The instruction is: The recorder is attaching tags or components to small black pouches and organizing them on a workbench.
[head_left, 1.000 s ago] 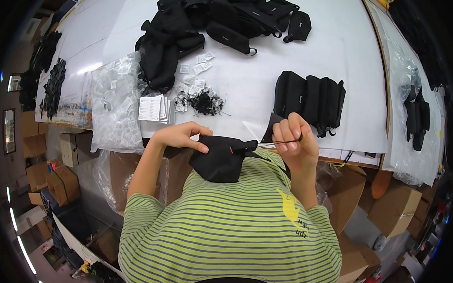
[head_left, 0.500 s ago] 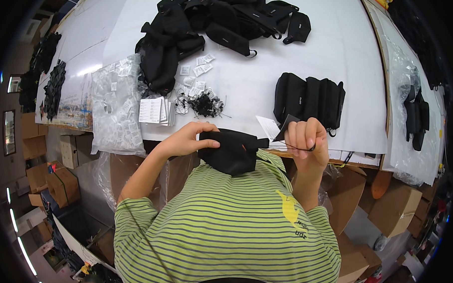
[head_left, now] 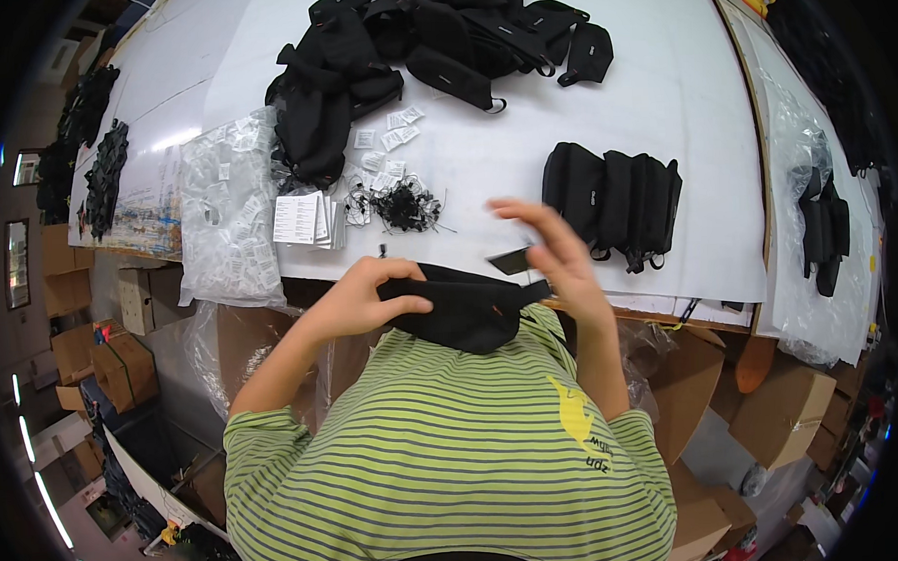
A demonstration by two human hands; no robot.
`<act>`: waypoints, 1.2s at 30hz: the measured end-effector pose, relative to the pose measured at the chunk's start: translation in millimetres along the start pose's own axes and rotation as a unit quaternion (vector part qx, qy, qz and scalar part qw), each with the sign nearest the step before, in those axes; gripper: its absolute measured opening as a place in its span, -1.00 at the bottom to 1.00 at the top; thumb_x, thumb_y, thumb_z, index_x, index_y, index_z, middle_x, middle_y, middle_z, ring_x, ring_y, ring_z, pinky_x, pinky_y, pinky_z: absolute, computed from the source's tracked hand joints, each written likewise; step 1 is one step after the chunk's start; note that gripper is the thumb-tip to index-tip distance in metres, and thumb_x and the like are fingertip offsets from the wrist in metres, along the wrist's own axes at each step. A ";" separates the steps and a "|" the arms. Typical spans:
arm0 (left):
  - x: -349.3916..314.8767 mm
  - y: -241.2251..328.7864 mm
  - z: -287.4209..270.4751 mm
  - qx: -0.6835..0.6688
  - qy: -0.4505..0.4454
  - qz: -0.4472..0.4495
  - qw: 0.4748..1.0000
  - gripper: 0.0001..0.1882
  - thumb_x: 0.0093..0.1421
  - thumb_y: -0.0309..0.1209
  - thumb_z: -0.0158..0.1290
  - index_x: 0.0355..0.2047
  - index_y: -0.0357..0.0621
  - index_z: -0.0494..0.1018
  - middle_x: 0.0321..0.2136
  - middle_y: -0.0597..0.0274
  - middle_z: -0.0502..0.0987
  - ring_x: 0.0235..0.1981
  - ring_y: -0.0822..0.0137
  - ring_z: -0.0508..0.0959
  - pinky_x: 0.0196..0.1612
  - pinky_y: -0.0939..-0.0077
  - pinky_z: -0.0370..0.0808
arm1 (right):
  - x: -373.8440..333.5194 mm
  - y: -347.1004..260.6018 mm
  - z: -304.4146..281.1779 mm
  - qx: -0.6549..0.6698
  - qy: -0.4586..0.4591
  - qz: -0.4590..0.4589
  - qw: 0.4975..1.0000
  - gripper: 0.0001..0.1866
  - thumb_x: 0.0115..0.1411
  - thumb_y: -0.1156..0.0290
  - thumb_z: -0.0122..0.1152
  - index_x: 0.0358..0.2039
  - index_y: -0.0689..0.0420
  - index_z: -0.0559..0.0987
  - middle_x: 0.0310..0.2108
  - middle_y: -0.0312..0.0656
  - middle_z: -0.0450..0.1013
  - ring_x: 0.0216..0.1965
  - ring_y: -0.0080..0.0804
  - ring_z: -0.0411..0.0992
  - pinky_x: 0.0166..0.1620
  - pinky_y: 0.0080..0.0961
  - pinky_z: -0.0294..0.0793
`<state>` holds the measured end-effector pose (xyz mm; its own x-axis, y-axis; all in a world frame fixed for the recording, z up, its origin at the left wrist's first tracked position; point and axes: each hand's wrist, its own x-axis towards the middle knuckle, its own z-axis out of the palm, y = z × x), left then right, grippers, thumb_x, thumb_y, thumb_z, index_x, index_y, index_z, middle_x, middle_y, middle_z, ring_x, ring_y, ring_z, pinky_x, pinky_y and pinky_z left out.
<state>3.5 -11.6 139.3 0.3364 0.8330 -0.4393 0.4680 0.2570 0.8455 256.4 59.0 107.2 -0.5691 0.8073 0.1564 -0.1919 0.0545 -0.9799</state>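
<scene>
At the table's near edge, my left hand pinches the left end of a black zip pouch, thumb in front and fingers behind. The pouch has a small orange mark on its front and a short loop at its right end. Over that end my right hand is open, its fingers stretched apart and slightly blurred. A dark hang tag stands beside the right hand, by the pouch's top edge. Whether the right thumb touches the loop or the tag's string cannot be made out.
A row of black pouches lies to the right. At the far side is a heap of black pouches. Left of centre are black strings, white cards, small white packets and a clear plastic bag. Cardboard boxes stand below the table.
My right hand has opened from its closed grip on the tag's string and moved left toward the pouch. The tag now sits by the pouch's right end. The left hand keeps its hold.
</scene>
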 end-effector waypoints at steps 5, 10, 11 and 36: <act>-8.4 -8.6 -21.9 -0.123 -0.247 -0.019 0.961 -0.76 0.07 -0.37 0.16 -0.35 -0.30 0.43 -0.22 0.15 0.52 -0.21 0.45 0.43 -0.03 0.54 0.33 | -33.0 37.7 7.4 0.053 -0.236 0.108 0.964 -0.58 0.12 0.33 0.12 0.00 0.16 0.40 -0.15 -0.18 0.40 -0.22 -0.50 0.31 -0.07 -0.60 0.27; -17.5 -30.7 -18.1 -0.236 -0.138 -0.094 0.957 -0.64 0.14 -0.45 0.09 -0.07 -0.33 0.35 -0.08 0.22 0.44 -0.10 0.50 0.38 0.00 0.59 0.31 | -26.8 19.3 -7.1 -0.103 -0.210 0.352 0.906 -0.56 0.05 0.27 0.26 -0.06 0.13 0.44 -0.24 -0.18 0.42 -0.23 -0.48 0.35 -0.10 -0.56 0.30; -13.9 -38.9 -17.4 -0.244 -0.103 -0.095 0.959 -0.68 0.18 -0.34 0.06 -0.13 -0.30 0.36 -0.26 0.34 0.46 -0.22 0.57 0.38 -0.15 0.66 0.34 | -30.7 22.5 -14.6 -0.139 -0.192 0.265 0.935 -0.57 0.07 0.28 0.25 -0.06 0.13 0.43 -0.27 -0.25 0.44 -0.30 -0.51 0.38 -0.16 -0.53 0.35; 56.7 -6.0 16.3 0.008 -0.320 0.015 0.947 -0.55 0.23 -0.16 -0.01 -0.09 -0.35 0.40 -0.33 0.14 0.55 -0.34 0.43 0.46 -0.22 0.53 0.40 | 11.6 58.5 -10.2 0.307 0.299 0.148 0.891 -0.62 0.30 0.08 -0.15 -0.49 0.09 0.44 -0.75 -0.35 0.29 -0.78 -0.61 0.14 -0.67 -0.65 0.05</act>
<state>33.0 26.1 104.4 0.7739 0.3700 -0.5140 0.4618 0.2259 0.8578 246.8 77.6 50.3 -0.1749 0.9117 -0.3718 -0.6093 -0.3969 -0.6865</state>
